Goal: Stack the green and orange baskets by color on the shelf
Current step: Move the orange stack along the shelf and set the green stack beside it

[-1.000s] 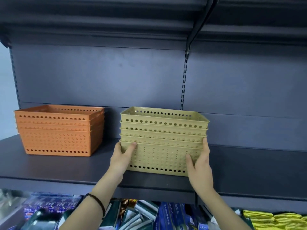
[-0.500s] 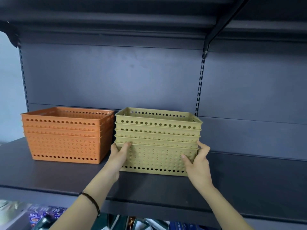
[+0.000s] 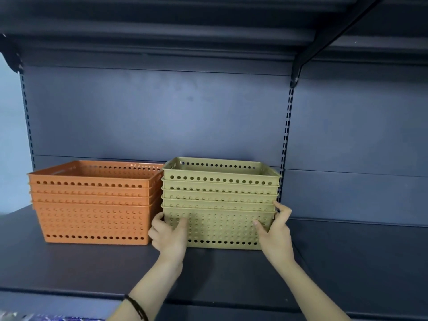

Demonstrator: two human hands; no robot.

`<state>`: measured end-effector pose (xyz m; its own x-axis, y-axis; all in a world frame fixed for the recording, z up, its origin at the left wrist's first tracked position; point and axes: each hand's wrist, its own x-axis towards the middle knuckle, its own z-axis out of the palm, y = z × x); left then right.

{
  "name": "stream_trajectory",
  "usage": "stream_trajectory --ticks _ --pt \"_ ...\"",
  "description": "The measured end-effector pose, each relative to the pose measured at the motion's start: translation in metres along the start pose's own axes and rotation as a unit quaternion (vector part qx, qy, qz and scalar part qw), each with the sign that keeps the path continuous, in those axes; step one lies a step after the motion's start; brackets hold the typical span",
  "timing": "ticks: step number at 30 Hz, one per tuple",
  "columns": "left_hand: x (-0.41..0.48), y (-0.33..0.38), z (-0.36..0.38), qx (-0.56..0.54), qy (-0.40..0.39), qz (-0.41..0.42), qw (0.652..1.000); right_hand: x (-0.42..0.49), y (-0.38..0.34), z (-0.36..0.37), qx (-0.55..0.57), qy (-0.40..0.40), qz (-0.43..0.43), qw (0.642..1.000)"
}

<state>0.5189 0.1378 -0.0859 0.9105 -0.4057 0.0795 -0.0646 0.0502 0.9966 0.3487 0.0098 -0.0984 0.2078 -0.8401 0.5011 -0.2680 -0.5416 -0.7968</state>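
Note:
A stack of several green perforated baskets [image 3: 220, 205] stands on the dark shelf [image 3: 92, 269], right of centre. My left hand [image 3: 169, 235] grips its lower left corner and my right hand [image 3: 275, 228] grips its lower right corner, thumbs on the front wall. A stack of several orange baskets [image 3: 92, 205] stands to the left; its right side touches or nearly touches the green stack. Both stacks sit close to the back panel.
The shelf's back panel [image 3: 162, 117] rises behind the stacks, with slotted uprights at the left and right. An upper shelf with a bracket [image 3: 301, 63] overhangs. Open shelf surface [image 3: 359, 262] lies to the right of the green stack.
Both hands have slid the green stack leftward and back, closing the gap to the orange stack. The view has tilted up, so the goods below the shelf are mostly out of sight.

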Motion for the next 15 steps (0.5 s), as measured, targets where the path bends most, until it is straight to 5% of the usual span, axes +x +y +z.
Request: stream_trajectory --ticks 15 --pt "0.021 -0.006 -0.041 0.055 -0.290 0.060 0.953 0.003 -0.015 0.030 -0.097 0.027 0.046 0.994"
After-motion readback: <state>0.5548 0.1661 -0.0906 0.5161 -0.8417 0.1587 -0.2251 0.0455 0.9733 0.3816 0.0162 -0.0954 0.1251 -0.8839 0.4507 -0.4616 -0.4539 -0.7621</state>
